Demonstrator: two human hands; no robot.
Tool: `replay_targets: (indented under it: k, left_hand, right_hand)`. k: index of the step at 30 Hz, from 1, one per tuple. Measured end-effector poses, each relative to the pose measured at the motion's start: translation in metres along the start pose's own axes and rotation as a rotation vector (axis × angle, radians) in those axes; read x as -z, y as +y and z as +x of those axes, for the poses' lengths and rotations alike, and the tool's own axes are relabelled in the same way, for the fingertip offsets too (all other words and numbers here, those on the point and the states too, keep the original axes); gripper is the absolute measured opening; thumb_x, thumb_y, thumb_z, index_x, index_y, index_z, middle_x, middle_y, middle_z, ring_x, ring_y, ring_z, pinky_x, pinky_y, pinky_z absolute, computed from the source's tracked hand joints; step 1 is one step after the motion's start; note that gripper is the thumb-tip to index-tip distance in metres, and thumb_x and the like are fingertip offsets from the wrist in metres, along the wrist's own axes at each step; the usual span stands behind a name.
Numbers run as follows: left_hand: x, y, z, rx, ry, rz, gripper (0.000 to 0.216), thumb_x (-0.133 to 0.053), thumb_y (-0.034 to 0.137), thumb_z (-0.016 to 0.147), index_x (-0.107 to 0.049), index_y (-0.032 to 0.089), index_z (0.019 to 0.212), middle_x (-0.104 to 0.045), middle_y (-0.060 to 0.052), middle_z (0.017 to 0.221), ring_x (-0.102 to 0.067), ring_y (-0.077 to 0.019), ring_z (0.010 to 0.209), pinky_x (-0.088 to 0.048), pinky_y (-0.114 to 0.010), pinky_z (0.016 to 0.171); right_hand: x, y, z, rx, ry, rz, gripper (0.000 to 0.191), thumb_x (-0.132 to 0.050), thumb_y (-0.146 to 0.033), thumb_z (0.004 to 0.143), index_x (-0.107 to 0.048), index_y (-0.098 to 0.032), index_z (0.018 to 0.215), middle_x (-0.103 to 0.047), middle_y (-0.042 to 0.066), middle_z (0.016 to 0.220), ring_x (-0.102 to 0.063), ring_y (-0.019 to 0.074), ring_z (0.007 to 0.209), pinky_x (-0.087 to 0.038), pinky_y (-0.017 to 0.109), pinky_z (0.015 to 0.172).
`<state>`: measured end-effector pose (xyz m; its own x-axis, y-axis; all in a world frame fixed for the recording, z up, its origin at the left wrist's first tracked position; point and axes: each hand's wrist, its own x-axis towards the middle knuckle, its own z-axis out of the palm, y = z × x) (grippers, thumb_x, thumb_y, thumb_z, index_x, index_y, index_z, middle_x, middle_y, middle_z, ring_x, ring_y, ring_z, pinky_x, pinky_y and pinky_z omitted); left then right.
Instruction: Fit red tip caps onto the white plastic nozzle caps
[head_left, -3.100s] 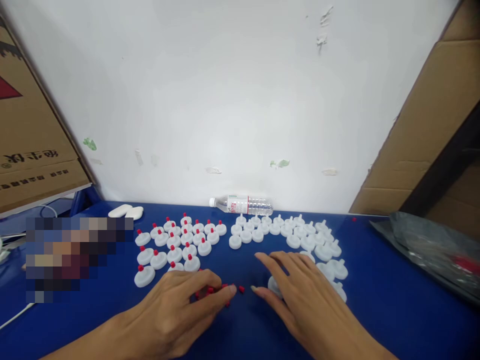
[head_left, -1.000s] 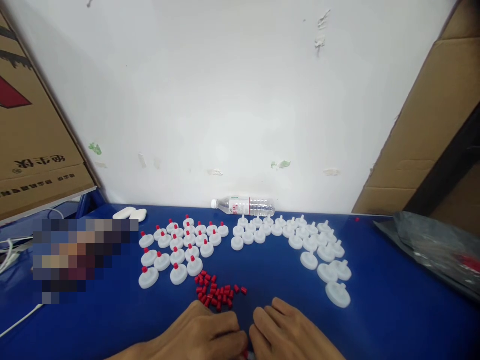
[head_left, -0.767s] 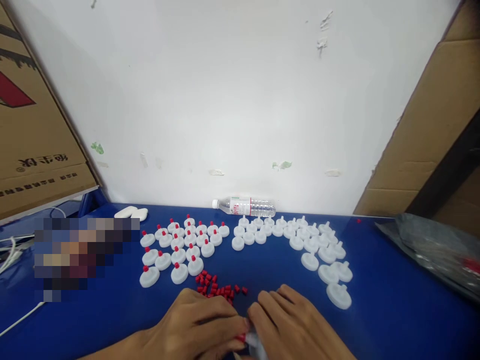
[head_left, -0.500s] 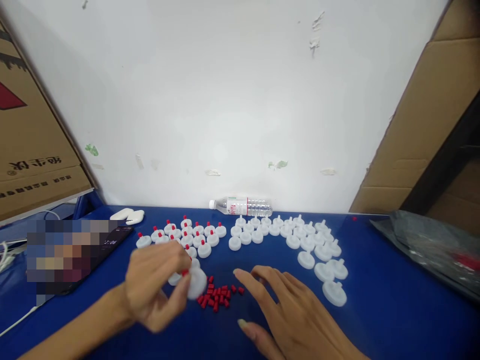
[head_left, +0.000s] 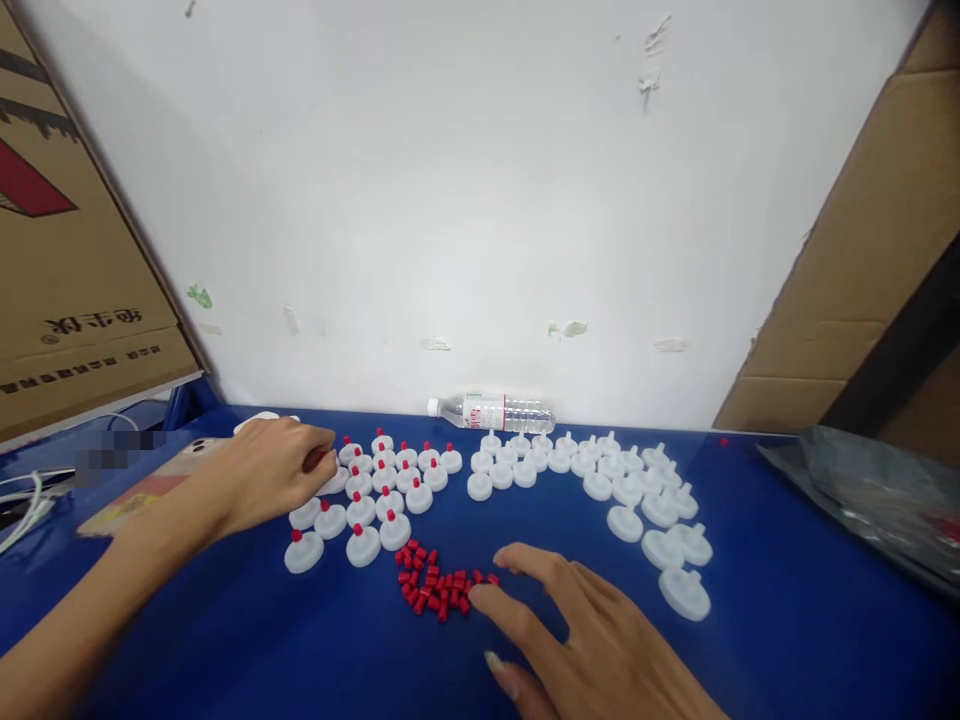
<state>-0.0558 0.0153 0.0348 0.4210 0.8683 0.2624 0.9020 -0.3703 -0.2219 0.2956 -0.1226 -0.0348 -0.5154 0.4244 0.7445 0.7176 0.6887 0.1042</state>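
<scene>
My left hand (head_left: pixel 266 470) reaches to the far left of a cluster of white discs with red caps (head_left: pixel 379 490). Its fingers are curled round one capped white disc (head_left: pixel 321 464), low over the blue table (head_left: pixel 225 620). My right hand (head_left: pixel 577 630) hovers open, fingers spread. Its fingertips are beside a loose pile of small red caps (head_left: pixel 439 585). To the right, several white discs without caps (head_left: pixel 637 495) lie in a curved band.
A clear water bottle (head_left: pixel 491 412) lies against the white wall. A phone (head_left: pixel 146 485) and white cables (head_left: pixel 22 495) are at the left. Cardboard boxes stand at the left (head_left: pixel 67 260) and right (head_left: pixel 855 240). A grey plastic bag (head_left: pixel 862 490) lies at the right.
Both hands met near the table's front edge with a disc and a red cap. My left hand then carried the capped disc up and left to the capped cluster. My right hand opened.
</scene>
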Motion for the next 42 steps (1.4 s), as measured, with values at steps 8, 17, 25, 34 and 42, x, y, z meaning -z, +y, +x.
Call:
replay_targets:
  k: [8,17,25,34,42]
  left_hand:
    - [-0.008,-0.001,0.006,0.014,-0.195,0.119,0.036,-0.069,0.046,0.106,-0.065,0.019,0.083,-0.063,0.004,0.075,-0.064,-0.0157,0.07,-0.056,-0.033,0.074]
    - [-0.002,0.008,0.005,0.001,-0.275,0.121,0.031,-0.069,0.043,0.107,-0.069,0.018,0.09,-0.068,0.002,0.08,-0.067,-0.0158,0.072,-0.059,-0.033,0.074]
    - [-0.001,0.01,0.006,-0.006,-0.27,0.074,0.025,-0.07,0.039,0.106,-0.07,0.018,0.093,-0.071,0.001,0.087,-0.069,-0.0178,0.08,-0.06,-0.036,0.079]
    - [-0.003,0.003,0.006,0.007,-0.284,0.049,0.024,-0.071,0.039,0.107,-0.072,0.018,0.096,-0.073,-0.001,0.092,-0.071,-0.0184,0.084,-0.062,-0.037,0.082]
    - [-0.012,-0.005,0.005,-0.039,-0.176,0.023,0.022,-0.07,0.034,0.105,-0.071,0.019,0.088,-0.072,0.0,0.085,-0.067,-0.0173,0.075,-0.055,-0.033,0.071]
  right_hand:
    - [-0.002,0.008,-0.002,0.028,-0.005,0.009,0.024,-0.046,-0.018,0.11,-0.068,-0.024,0.115,-0.08,0.008,0.113,-0.081,0.0192,0.092,-0.064,0.029,0.072]
    - [0.001,0.012,-0.002,0.063,-0.032,0.036,0.021,-0.051,-0.012,0.105,-0.069,-0.022,0.106,-0.078,0.005,0.104,-0.077,0.019,0.089,-0.058,0.03,0.075]
    - [-0.001,0.018,-0.006,0.042,-0.078,0.051,0.021,-0.054,-0.007,0.099,-0.069,-0.022,0.097,-0.074,0.002,0.098,-0.072,0.0191,0.088,-0.052,0.035,0.085]
    - [0.001,0.021,-0.005,0.022,-0.083,0.053,0.02,-0.056,-0.008,0.101,-0.068,-0.022,0.094,-0.072,0.001,0.098,-0.067,0.0177,0.091,-0.047,0.035,0.097]
    - [-0.003,0.028,-0.008,0.019,-0.101,-0.08,0.022,-0.05,-0.013,0.104,-0.069,-0.023,0.097,-0.075,0.003,0.104,-0.07,0.0196,0.099,-0.037,0.041,0.115]
